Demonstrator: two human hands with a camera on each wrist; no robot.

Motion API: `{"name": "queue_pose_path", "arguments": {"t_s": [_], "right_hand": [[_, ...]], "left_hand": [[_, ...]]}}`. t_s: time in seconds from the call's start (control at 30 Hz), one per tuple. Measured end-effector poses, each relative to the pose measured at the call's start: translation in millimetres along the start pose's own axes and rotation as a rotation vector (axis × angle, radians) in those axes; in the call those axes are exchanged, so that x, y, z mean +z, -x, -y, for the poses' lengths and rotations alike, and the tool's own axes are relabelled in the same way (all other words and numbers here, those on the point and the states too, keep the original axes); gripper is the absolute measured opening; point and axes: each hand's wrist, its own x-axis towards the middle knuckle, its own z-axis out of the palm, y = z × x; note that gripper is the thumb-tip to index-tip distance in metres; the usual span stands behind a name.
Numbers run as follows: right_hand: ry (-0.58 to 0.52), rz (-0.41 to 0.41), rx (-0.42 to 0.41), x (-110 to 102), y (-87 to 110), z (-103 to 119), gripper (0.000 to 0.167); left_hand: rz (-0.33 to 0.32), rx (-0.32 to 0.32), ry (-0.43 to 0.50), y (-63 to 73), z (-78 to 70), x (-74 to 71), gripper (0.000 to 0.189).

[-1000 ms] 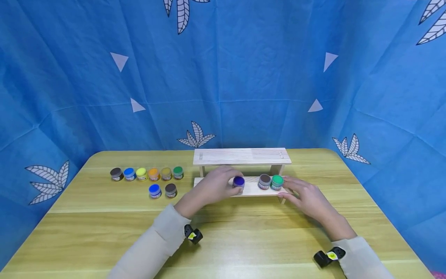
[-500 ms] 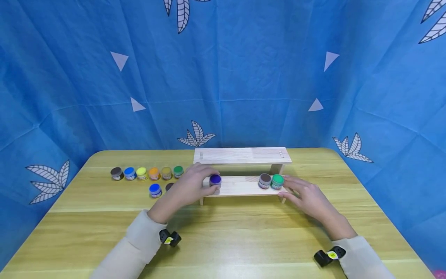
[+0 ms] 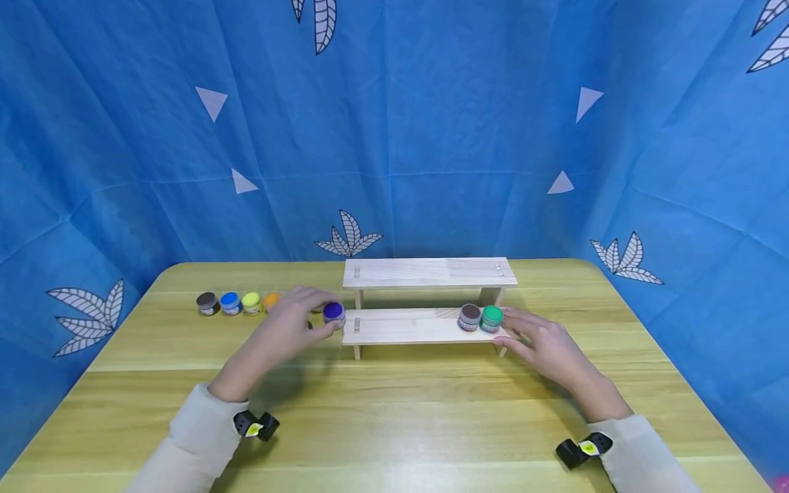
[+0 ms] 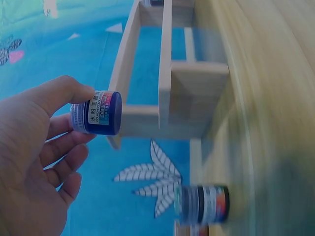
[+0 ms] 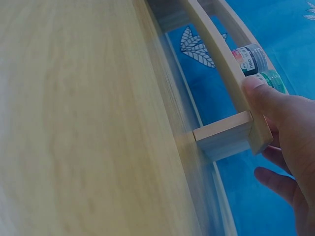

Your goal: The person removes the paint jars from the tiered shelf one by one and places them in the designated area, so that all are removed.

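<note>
My left hand (image 3: 285, 327) holds a dark blue paint jar (image 3: 333, 312) between thumb and fingers, just off the left end of the two-tier wooden shelf (image 3: 401, 326). In the left wrist view the jar (image 4: 104, 113) is tilted on its side relative to the camera, its label showing. At the shelf's right end, my right hand (image 3: 545, 346) grips the lower board, thumb on its front edge and fingers behind. A green-lidded paint jar (image 3: 492, 318) stands on that board beside the right fingers, with a brown-lidded jar (image 3: 469, 317) touching or close to its left.
On the table's left stand a black-lidded jar (image 3: 207, 303), a blue-lidded jar (image 3: 231, 302), a yellow-lidded jar (image 3: 252, 302) and an orange-lidded jar (image 3: 271, 300). My left hand hides others. A blue curtain (image 3: 468, 137) hangs behind the wooden table (image 3: 401, 418).
My left hand has carried the dark blue jar leftward along the lower board and past its left end, and now covers several table jars. The right hand has stayed at the shelf's right end.
</note>
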Motion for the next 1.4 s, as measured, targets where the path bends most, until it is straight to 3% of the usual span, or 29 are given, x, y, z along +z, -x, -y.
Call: {"name": "queue_pose_path", "arguments": {"t_s": [0.27, 0.63, 1.23, 1.4], "right_hand": [[-0.006, -0.004, -0.003, -0.3, 0.1, 0.1, 0.047], [-0.006, -0.011, -0.016, 0.9, 0.1, -0.7, 0.043], [-0.002, -0.007, -0.004, 0.3, -0.1, 0.1, 0.045], [0.0, 0.0, 0.001, -0.5, -0.1, 0.9, 0.046]], "left_hand": [[0.004, -0.112, -0.001, 17.9, 22.3, -16.3, 0.039], [-0.064, -0.136, -0.019, 39.9, 55.3, -33.6, 0.042], [0.019, -0.279, 0.014, 61.8, 96.7, -54.2, 0.047], [0.043, -0.289, 0.018, 65.7, 107.1, -55.5, 0.048]]}}
